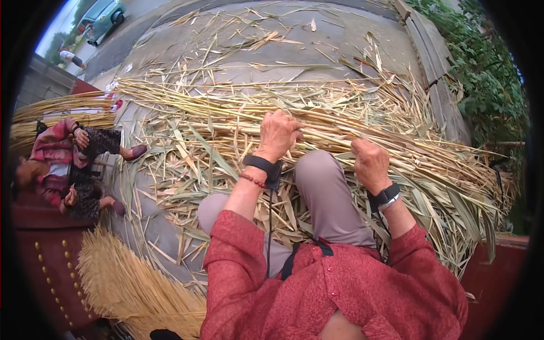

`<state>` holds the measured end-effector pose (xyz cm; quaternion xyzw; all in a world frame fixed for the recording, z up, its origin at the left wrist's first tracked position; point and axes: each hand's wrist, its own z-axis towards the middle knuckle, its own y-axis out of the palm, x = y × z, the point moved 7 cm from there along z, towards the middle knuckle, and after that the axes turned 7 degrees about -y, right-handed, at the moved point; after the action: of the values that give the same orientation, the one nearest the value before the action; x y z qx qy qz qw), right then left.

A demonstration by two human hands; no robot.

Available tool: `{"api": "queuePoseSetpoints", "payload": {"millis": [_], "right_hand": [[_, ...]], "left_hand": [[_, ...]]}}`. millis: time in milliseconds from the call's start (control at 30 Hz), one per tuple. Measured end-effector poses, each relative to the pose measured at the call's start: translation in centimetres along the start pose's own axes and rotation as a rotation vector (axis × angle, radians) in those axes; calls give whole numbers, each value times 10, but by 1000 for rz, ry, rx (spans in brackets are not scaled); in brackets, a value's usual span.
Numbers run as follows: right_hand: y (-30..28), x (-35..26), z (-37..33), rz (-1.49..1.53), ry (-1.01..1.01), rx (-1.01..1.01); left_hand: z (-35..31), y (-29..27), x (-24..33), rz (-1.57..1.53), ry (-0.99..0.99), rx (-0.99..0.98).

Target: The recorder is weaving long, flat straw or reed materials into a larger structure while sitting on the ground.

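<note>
Straw-yellow stalks tinged green and brown, pale tan and dull green leaves, mottled red shirt, mauve-grey trousers, black wristbands, red-brown beads, golden straw bundle, dark red panel dotted with gold studs, purple shoes, teal vehicle, green foliage

Outdoor roadside spot — grey pavement strewn with stalks, stone curb, leafy shrubs; teal vehicle beyond — studded dark-red door nearby.
</note>
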<state>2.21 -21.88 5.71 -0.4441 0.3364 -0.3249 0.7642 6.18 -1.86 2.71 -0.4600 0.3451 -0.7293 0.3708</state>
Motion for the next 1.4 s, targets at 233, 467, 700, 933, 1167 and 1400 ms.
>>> {"api": "queuePoseSetpoints", "payload": {"millis": [233, 467, 700, 933, 1167, 1400], "right_hand": [[8, -12, 5, -98, -74, -46], [19, -12, 11, -174, -103, -116], [65, 45, -20, -72, 76, -272], [51, 19, -18, 40, 45, -66], [9, -4, -7, 45, -10, -42], [-24, -9, -6, -3, -13, -19]], "left_hand": [[1, -10, -5, 4, 24, 77], [1, -18, -15, -77, 2, 183], [4, -92, -75, -917, -352, 503], [-19, -64, -74, 162, -498, -422], [-8, -35, -64, 191, -343, -149], [-3, -20, -46, -124, -185, -114]]}}
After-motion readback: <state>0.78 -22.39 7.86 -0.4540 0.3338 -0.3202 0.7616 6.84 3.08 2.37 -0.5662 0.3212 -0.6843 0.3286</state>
